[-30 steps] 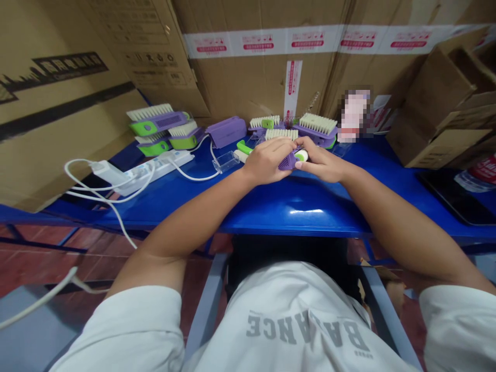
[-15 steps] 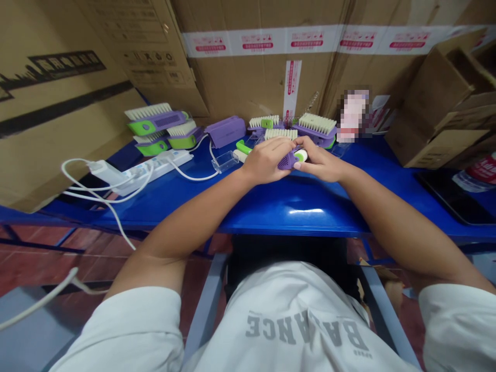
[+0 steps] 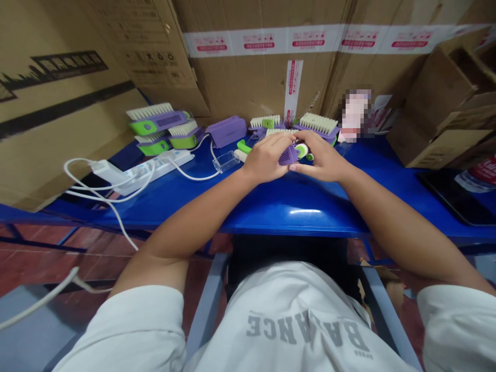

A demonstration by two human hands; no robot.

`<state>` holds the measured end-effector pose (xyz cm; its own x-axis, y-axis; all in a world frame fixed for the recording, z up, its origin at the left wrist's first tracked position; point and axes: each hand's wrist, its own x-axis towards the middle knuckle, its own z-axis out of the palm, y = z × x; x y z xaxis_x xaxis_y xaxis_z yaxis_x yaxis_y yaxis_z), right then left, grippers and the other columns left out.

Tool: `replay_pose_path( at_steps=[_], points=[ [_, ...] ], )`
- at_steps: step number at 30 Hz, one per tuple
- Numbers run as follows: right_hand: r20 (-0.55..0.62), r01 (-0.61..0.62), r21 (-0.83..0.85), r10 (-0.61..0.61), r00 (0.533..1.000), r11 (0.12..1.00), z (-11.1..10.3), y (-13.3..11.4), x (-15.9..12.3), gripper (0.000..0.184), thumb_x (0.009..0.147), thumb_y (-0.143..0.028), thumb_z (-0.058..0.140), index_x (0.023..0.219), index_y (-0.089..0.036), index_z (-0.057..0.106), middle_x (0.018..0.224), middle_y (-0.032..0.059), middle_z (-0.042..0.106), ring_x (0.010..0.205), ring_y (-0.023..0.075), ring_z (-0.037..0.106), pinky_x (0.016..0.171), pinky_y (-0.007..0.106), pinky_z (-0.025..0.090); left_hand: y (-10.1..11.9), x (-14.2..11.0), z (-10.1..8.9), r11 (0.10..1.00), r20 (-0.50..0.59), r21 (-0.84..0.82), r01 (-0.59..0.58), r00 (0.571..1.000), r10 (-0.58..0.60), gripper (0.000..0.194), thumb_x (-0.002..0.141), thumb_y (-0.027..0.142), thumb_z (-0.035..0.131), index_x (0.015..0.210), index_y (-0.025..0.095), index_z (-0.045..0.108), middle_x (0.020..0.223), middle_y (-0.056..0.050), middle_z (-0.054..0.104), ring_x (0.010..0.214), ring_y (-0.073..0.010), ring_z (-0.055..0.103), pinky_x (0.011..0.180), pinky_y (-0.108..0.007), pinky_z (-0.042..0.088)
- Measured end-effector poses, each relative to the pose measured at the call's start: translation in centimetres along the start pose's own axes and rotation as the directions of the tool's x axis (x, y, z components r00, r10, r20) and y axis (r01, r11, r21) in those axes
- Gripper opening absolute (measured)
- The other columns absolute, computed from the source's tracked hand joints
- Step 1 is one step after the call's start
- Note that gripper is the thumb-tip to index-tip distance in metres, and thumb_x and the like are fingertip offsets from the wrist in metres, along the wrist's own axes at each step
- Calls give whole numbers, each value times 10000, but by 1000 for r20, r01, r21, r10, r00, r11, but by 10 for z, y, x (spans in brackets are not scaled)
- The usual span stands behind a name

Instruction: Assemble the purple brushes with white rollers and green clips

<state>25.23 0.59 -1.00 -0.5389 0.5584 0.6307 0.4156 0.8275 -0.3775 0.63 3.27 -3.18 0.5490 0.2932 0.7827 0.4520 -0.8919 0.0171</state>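
My left hand (image 3: 265, 158) and my right hand (image 3: 320, 156) hold a small purple plastic brush part (image 3: 289, 155) between them, above the blue table (image 3: 294, 217). A round green-and-white end (image 3: 301, 151) shows beyond its purple ribbed body, and my fingers hide much of the piece. Just behind my hands stands a row of white-bristled scrub brushes (image 3: 281, 132) with purple and green bodies. A green-handled brush (image 3: 243, 147) lies next to my left hand, and a clear plastic holder (image 3: 225, 162) sits a little farther left.
More brushes (image 3: 157, 126) and a purple case (image 3: 227, 129) stand at the back left. A white power strip (image 3: 155, 170) with cables lies at the left. Cardboard boxes (image 3: 256, 67) line the back. A dark tablet (image 3: 453, 199) lies at the right.
The purple piece has turned slightly in my hands, showing more of its round green-and-white end. My right fingers have shifted farther over it.
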Motion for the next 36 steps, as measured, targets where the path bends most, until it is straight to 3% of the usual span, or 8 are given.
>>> replay_pose_path(
  at_steps=[4, 7, 10, 17, 36],
  points=[
    [-47, 2, 16, -1, 999, 1000, -6, -5, -1, 789, 967, -814, 799, 1530, -271, 703, 1514, 180, 744, 1396, 433, 697, 1203, 653, 606, 0, 1, -3, 999, -34, 34, 2, 999, -1, 379, 969, 270, 810, 1335, 216, 728, 1501, -151, 799, 1407, -345, 779, 1199, -498, 659],
    [-58, -1, 15, 2, 998, 1000, -9, -9, -1, 605, 1027, -759, 759, 1391, -277, 790, 1398, 156, 805, 1304, 395, 746, 1066, 580, 682, -3, 2, -5, 999, -30, 26, 25, 999, -24, 331, 989, 320, 831, 1291, 227, 731, 1501, -142, 789, 1408, -348, 774, 1179, -500, 669],
    [-55, -12, 9, 13, 998, 1000, -10, -10, -1, 574, 1022, -753, 773, 1343, -280, 829, 1335, 135, 842, 1238, 370, 780, 978, 529, 707, -5, 1, -6, 1000, -30, 19, 24, 999, -23, 347, 981, 353, 854, 1282, 236, 727, 1501, -135, 783, 1400, -347, 774, 1165, -494, 676],
    [-48, 42, -2, -42, 998, 999, -8, -7, 2, 562, 1003, -764, 811, 1285, -284, 890, 1256, 108, 896, 1206, 364, 825, 1129, 577, 661, -5, -1, -5, 1000, -32, 23, -8, 999, 9, 351, 994, 411, 845, 1277, 230, 739, 1472, -140, 803, 1366, -339, 794, 1146, -474, 679],
    [-54, 18, 68, -14, 998, 998, -5, 2, 0, 517, 994, -733, 840, 1298, -322, 915, 1243, 87, 921, 1188, 365, 863, 1121, 584, 682, -6, 0, -4, 1000, -27, 4, -13, 1000, 13, 344, 991, 392, 865, 1270, 226, 753, 1434, -144, 821, 1329, -336, 813, 1141, -488, 685]
  ],
)
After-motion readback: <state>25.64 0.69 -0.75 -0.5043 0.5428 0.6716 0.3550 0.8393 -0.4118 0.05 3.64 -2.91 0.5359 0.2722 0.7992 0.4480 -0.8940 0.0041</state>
